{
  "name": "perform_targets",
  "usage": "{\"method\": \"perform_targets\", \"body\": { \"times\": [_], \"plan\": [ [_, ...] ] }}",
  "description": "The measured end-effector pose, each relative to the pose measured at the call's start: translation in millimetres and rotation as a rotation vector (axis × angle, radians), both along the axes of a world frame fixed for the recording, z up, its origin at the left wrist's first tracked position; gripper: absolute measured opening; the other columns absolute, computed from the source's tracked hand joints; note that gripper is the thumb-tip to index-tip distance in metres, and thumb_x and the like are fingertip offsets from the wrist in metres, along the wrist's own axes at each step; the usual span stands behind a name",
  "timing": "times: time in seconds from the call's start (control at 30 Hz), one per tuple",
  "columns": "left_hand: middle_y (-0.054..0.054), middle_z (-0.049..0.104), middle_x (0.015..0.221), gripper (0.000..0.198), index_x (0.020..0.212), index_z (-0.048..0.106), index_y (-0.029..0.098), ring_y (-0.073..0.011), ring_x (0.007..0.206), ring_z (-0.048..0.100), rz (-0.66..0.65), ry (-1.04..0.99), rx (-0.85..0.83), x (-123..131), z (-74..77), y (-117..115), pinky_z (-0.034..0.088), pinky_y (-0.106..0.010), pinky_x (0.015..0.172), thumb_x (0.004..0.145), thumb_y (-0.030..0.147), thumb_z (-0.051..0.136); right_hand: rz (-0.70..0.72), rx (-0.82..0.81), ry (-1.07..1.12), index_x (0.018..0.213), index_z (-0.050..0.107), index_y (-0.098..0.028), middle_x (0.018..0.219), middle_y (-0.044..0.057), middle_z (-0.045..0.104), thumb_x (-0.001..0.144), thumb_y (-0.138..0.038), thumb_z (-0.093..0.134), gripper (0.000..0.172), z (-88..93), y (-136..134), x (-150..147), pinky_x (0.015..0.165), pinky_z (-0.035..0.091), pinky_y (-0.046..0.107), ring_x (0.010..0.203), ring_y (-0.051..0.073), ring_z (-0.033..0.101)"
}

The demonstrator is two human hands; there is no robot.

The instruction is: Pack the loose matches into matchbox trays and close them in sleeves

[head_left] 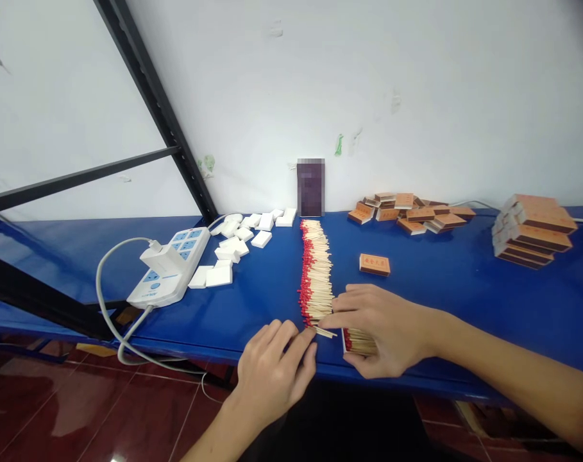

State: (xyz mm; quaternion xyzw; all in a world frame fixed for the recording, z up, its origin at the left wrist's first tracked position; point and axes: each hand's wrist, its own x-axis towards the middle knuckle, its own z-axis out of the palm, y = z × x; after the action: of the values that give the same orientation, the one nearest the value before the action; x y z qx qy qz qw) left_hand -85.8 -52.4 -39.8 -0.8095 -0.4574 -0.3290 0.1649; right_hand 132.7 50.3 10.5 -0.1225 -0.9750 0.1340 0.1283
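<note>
A long row of red-tipped matches (317, 273) lies on the blue table, heads to the left. My left hand (274, 366) is at the near end of the row, its fingers curled and the index fingertip by the match heads; anything in its grip is hidden. My right hand (380, 330) grips a matchbox tray (343, 341) filled with matches (362, 342), at the table's front edge. Its index finger reaches left to the near matches, close to my left fingertip. A few loose matches (326, 333) stick out there at an angle.
A single closed matchbox (374, 264) lies beyond my right hand. Behind are a heap of matchboxes (411, 212) and a stack of them (532, 231). White small boxes (219, 276) are scattered left, beside a power strip (168, 273) with cables. A black shelf post (161, 102) rises left.
</note>
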Motion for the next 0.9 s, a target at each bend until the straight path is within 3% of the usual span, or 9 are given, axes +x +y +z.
{"method": "perform_targets", "body": {
  "times": [0.37, 0.9],
  "plan": [
    [-0.005, 0.067, 0.086, 0.014, 0.1, 0.069, 0.016, -0.0179, 0.073, 0.058, -0.06, -0.111, 0.054, 0.8, -3.8, -0.6, 0.047, -0.031, 0.065, 0.087, 0.013, 0.068, -0.009, 0.008, -0.053, 0.11, 0.071, -0.021, 0.085, 0.003, 0.065, 0.076, -0.033, 0.065, 0.037, -1.0, -1.6, -0.7, 0.072, 0.038, 0.034, 0.073, 0.019, 0.058],
    [-0.008, 0.067, 0.093, 0.019, 0.108, 0.069, 0.017, -0.0207, 0.079, 0.062, -0.017, -0.09, 0.0, 1.4, -0.6, -1.7, 0.051, -0.034, 0.071, 0.091, 0.016, 0.062, -0.002, -0.005, 0.022, 0.114, 0.07, -0.018, 0.091, 0.006, 0.07, 0.075, -0.032, 0.064, 0.041, -4.9, -2.4, -0.4, 0.079, 0.043, 0.035, 0.081, 0.022, 0.064]
  ]
}}
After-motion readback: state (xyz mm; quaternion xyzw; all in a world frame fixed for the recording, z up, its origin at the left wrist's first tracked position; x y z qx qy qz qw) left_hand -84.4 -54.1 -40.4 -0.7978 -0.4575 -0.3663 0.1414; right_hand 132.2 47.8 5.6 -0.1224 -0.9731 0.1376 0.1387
